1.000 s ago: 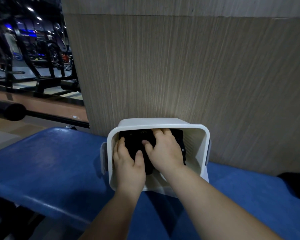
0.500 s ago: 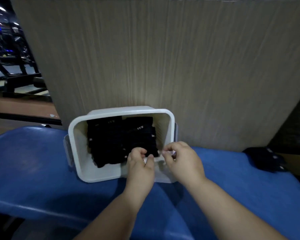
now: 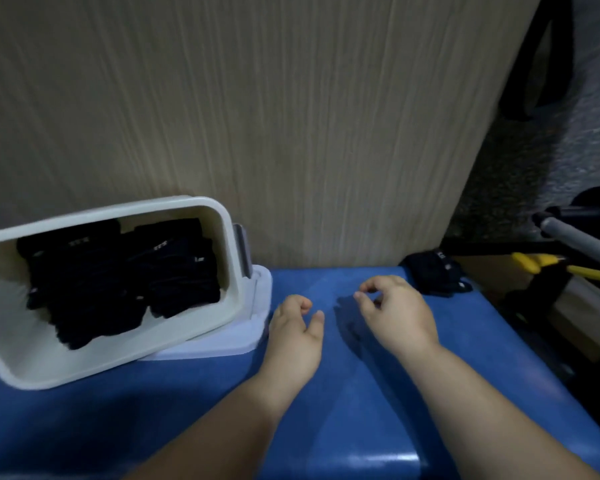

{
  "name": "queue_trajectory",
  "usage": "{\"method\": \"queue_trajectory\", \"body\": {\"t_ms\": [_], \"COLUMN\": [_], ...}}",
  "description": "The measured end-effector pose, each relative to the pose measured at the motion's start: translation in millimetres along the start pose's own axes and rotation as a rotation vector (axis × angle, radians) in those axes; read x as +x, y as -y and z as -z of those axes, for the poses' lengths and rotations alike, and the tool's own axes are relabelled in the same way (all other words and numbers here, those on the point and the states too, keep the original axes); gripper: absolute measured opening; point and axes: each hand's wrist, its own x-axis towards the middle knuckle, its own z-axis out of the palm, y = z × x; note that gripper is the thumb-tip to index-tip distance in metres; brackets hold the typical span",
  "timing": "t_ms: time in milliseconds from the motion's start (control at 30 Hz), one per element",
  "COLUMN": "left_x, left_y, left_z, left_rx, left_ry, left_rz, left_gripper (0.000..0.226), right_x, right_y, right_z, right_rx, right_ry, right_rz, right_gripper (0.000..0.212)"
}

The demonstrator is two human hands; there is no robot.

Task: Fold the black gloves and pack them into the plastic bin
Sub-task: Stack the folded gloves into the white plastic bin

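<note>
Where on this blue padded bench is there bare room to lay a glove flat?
Bare: the near blue padded bench between the white plastic bin and the right edge. A smaller strip runs from the left hand and right hand to the wood-grain panel. Crowded: the left, with bin and white lid; the far right corner, with a loose black glove.

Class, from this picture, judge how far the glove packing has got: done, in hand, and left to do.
Done: folded black gloves sit stacked in the white plastic bin. In hand: nothing; the left hand and right hand hover empty over the blue bench, fingers loosely curled. Left: a loose black glove bundle at the bench's right corner, nearest the right hand, is not yet packed.
</note>
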Motion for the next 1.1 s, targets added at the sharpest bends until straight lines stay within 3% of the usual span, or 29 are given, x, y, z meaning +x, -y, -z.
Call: {"method": "queue_trajectory", "body": {"t_ms": [167,233,500,867,1100], "left_x": [15.8,23.6,52.5,78.8,74.1], "left_y": [-24.8,-35.3,-67.9,-87.5,-81.6], "left_z": [-46.3,-64.6,-120.5,-150.0,-134.1], "left_rx": [-0.013,-0.026,0.117,0.241,-0.022], "left_ry": [0.135,0.191,0.297,0.411,0.26], "left_rz": [0.013,0.037,0.004,0.03,0.129], "left_gripper": [0.011,0.02,0.038,0.05,0.047], "right_x": [22.0,27.8,48.9,60.3,57.9], "right_y": [-42.6,-59.0,-103.4,-114.3,-96.2], "right_z": [30.5,40.7,43.5,41.2,43.3], "right_rx": [-0.075,-0.112,-0.057,-0.032,0.156], "right_ry": [-0.194,-0.238,-0.002,0.083,0.146], "right_rz": [-0.051,-0.102,-0.341,-0.378,-0.343], "right_gripper": [0.022,0.029,0.056,0.041,0.024]}}
